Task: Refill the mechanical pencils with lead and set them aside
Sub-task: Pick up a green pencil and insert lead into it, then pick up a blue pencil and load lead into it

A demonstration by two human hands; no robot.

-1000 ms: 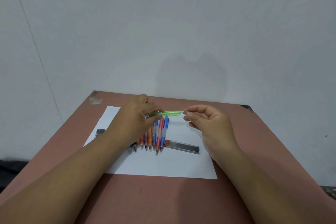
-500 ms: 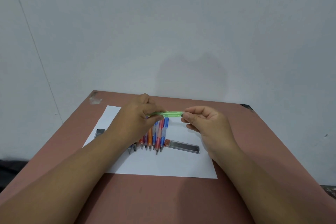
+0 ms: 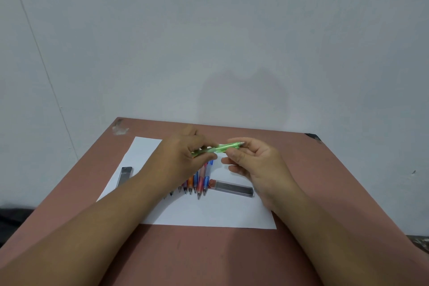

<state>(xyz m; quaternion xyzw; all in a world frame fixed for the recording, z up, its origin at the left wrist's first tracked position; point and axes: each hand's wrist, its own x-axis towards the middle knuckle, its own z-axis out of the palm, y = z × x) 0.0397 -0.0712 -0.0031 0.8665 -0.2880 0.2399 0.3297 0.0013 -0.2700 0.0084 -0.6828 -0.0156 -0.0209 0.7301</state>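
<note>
Both hands, left [image 3: 183,158] and right [image 3: 253,162], pinch the green pencil [image 3: 220,148] lying crosswise, its right end tilted slightly up.

Landmark: the sheet of paper [image 3: 209,212], which lies flat on the table [image 3: 325,181], nearer the table's left side.
Row of mechanical pencils [image 3: 199,181]: on the paper near its middle, side by side, tips toward the person, partly hidden under the left hand.
Lead case [image 3: 232,189]: on the paper, just right of the row, lying crosswise.
Second lead case [image 3: 124,176]: at the paper's left edge, lengthwise.
Left hand [image 3: 183,158]: above the paper's middle, holding the left end of a mechanical pencil [image 3: 222,147].
Right hand [image 3: 253,165]: above the paper's right half, fingers at the held pencil's right part.
Held pencil: above the row, crosswise between both hands.
Wall [image 3: 209,42]: behind the table.
</note>
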